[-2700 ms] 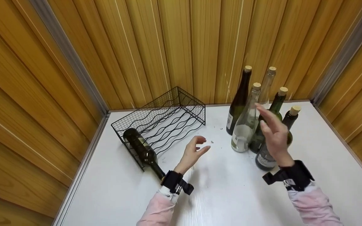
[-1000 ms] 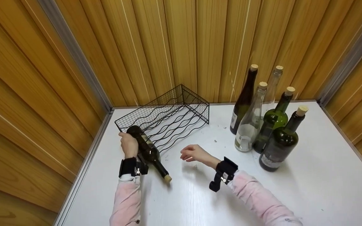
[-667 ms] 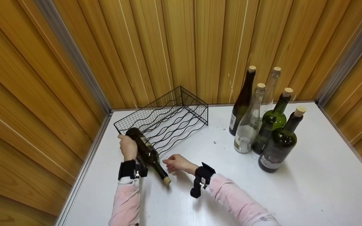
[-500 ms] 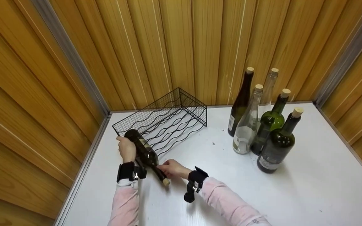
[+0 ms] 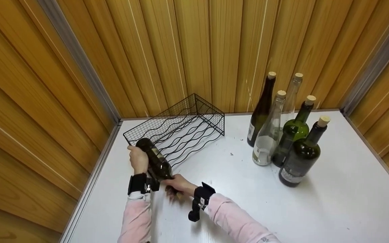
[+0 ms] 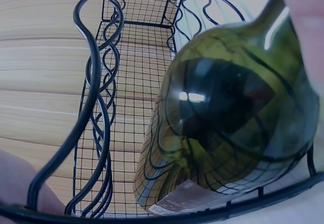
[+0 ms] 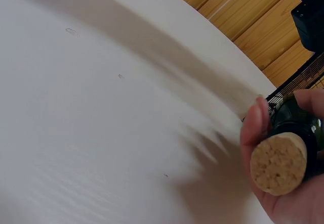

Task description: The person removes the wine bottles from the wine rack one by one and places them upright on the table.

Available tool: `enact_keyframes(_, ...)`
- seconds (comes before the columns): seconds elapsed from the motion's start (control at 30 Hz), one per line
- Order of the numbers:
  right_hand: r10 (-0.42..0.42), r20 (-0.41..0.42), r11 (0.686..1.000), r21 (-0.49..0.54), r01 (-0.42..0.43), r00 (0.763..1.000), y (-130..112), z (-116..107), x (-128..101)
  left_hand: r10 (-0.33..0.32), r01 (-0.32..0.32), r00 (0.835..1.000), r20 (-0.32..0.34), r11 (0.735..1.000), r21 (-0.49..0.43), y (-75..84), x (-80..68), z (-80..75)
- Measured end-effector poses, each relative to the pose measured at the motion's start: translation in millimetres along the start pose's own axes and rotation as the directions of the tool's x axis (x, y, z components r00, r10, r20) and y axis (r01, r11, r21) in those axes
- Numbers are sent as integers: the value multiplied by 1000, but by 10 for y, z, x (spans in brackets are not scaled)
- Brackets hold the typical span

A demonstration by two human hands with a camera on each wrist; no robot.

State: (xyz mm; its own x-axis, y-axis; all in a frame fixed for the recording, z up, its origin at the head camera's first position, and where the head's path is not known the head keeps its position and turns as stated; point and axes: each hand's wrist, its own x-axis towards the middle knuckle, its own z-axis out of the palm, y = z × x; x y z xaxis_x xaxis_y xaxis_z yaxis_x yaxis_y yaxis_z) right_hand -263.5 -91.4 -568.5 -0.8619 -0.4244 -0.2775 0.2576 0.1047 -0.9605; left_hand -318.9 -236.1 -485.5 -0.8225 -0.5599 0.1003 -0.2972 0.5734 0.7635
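My right hand (image 5: 177,184): my fingers (image 7: 251,128) curl round the neck of the dark green wine bottle (image 5: 154,160), just behind its cork (image 7: 278,162); this grip steers the neck end.
My left hand (image 5: 138,160): it wraps the bottle's fat body near the base, on the side toward the table's left edge; the wrist view shows little of the fingers themselves.
The bottle: it lies on its side in the leftmost channel of the black wire wine rack (image 5: 194,116), base toward the rack's mesh back, neck sticking out over the rack's front toward the table's near edge.
How I judge the hold: both grips look firm enough; I would keep the left palm under the weight and let the right hand only guide, since a neck grip alone would let the heavy end swing.
Seating it well: I would keep the body centred between the wavy wires (image 6: 96,113), so that it settles in the trough and not on a crest, and move it along the channel rather than across.
What to mind: the rack is light wire and may skid on the white table (image 5: 333,209), so I would press down, not sideways.
Further out: five corked bottles (image 5: 284,135) stand upright in a cluster toward the table's far right corner, well apart from my hands.
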Motion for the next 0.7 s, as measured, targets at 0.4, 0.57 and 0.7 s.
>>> enact_keyframes(0.4,-25,-12,996,-88,24,1000,12,-42,-69,-39,38,999,35,999,18,23,12,12)
enact_keyframes(0.57,-32,39,997,-70,35,999,-34,-91,-118,-76,75,996,42,997,35,13,43,-1)
enact_keyframes(0.7,-6,54,995,-97,11,999,-60,-156,-175,-98,96,993,66,995,31,-2,52,-11)
